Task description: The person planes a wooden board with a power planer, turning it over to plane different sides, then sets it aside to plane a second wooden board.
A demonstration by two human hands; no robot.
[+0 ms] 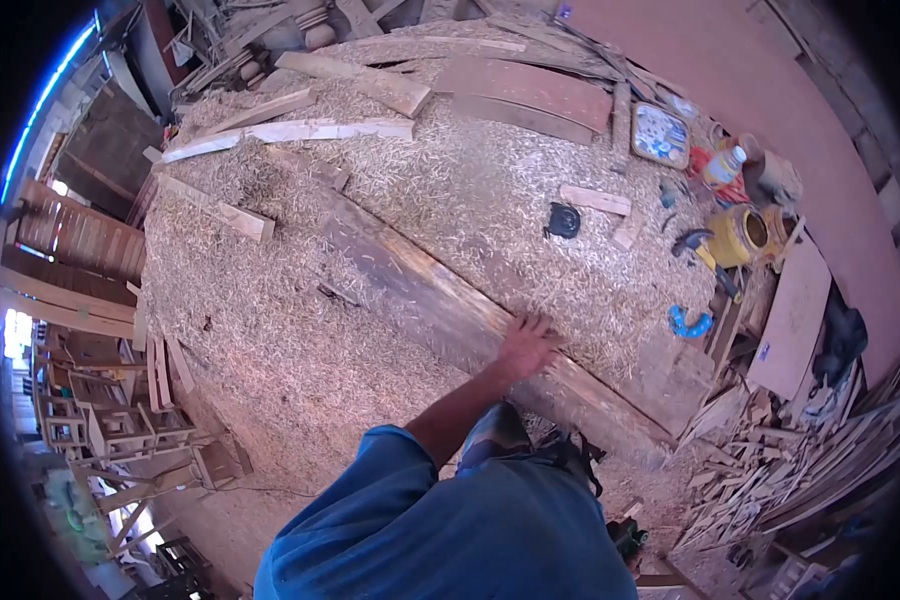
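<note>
A long, weathered plank [420, 285] lies diagonally over the shavings, one long edge paler than its dark broad face. My left hand [528, 348] rests on the pale edge near the plank's middle, fingers spread and not wrapped round anything. My right hand is out of sight, on the far side of my body. Low at my right side, a dark green and black object [628, 538] shows in part; whether a hand touches it is hidden.
Wood shavings [290, 340] surround the plank. At the right are a hammer [708, 262], a yellow container [738, 236], a blue curved object [690, 322] and scrap wood [770, 470]. A black object [563, 220] lies beyond the plank. Loose boards [355, 80] lie at the back.
</note>
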